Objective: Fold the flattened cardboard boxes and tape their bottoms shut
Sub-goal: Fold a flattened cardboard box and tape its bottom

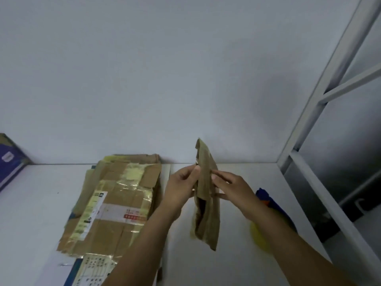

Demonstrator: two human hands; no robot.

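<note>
Both hands up: left hand (181,182) and right hand (233,186) pinching a small flattened box (206,195) edge-on above the worktop (226,265), beside the cardboard stack (115,203).

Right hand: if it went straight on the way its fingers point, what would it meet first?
The right hand pinches the small flattened box, so that comes first; just beyond, probably the left hand, depth unclear.
</note>
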